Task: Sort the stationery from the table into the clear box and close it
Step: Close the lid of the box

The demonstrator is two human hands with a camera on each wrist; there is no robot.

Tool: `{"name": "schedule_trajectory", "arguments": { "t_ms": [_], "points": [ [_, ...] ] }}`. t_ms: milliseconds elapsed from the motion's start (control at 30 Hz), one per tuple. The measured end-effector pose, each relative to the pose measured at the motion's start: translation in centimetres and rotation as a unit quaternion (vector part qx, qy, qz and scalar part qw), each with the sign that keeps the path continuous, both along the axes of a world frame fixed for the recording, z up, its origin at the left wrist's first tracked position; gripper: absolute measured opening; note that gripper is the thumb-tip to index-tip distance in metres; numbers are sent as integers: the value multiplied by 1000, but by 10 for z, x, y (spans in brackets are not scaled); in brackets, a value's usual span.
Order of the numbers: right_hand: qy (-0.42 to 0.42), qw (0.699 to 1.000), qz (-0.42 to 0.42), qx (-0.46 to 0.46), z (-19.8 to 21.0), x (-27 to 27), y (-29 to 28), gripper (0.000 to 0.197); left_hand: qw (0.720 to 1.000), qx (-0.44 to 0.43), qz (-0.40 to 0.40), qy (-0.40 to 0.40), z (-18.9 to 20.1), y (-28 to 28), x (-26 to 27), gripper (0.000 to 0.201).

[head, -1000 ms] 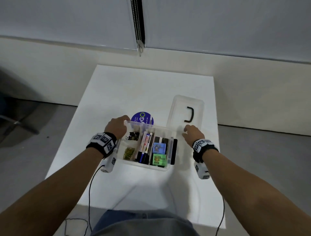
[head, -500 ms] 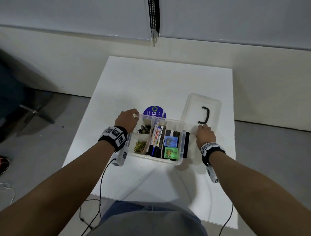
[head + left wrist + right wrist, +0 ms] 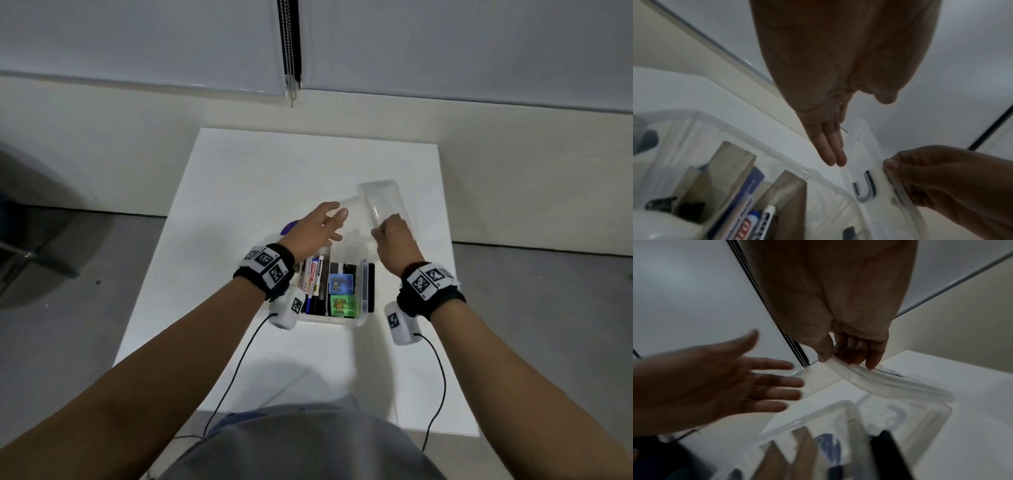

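Over the far right corner of the clear box (image 3: pixel 363 308) on the desk (image 3: pixel 260 171), the right hand (image 3: pixel 397 243) pinches the raised lid (image 3: pixel 383 202); the left hand (image 3: pixel 318 226) reaches toward it, fingers spread and empty. Markers (image 3: pixel 313 277) are packed; a purple item (image 3: pixel 289 228) apparently remains outside, and closing remains.

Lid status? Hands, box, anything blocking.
Right hand pinches clear lid, lifted and tilted. Left hand open, reaching toward it. Clear box uncovered, stationery inside. Nothing visible blocking the rim.
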State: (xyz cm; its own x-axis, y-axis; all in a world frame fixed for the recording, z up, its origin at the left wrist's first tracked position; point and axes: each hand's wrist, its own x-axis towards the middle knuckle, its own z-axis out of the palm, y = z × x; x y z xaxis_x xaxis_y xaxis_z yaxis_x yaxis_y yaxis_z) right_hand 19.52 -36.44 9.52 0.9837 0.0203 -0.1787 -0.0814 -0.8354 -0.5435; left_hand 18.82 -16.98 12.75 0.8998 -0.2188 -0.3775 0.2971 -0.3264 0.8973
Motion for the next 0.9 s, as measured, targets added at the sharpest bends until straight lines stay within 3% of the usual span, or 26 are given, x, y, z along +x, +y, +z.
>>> {"name": "schedule_trajectory", "arguments": {
  "t_ms": [67, 167, 267, 400, 500, 567, 633, 700, 900],
  "points": [
    [-6, 998, -16, 56, 19, -32, 23, 10, 998, -51, 19, 25, 4, -4, 1, 62],
    [-20, 997, 24, 66, 22, -80, 60, 7, 995, -89, 40, 19, 2, 9, -7, 39],
    [-48, 995, 34, 75, 20, -93, 72, 10, 999, -23, 25, -38, -6, 34, -15, 24],
    [-72, 997, -40, 13, 19, -76, 50, 34, 995, 33, 68, -68, -19, 76, -20, 26],
    [55, 996, -69, -14, 4, -74, 41, 49, 993, 48, 99, -34, -34, 98, -28, 28],
    [113, 992, -64, 9, -8, -79, 43, 50, 983, 149, 98, -46, -44, 106, -31, 30],
    [121, 991, -56, 21, -16, -86, 46, 48, 957, 275, 65, -68, -53, 111, -35, 39],
    [118, 991, -64, 18, -22, -88, 46, 46, 940, 334, 29, -58, -59, 114, -39, 50],
    [140, 969, -166, 121, -34, -92, 49, 59, 964, 251, 41, 74, -64, 119, -53, 64]
  ]
}}
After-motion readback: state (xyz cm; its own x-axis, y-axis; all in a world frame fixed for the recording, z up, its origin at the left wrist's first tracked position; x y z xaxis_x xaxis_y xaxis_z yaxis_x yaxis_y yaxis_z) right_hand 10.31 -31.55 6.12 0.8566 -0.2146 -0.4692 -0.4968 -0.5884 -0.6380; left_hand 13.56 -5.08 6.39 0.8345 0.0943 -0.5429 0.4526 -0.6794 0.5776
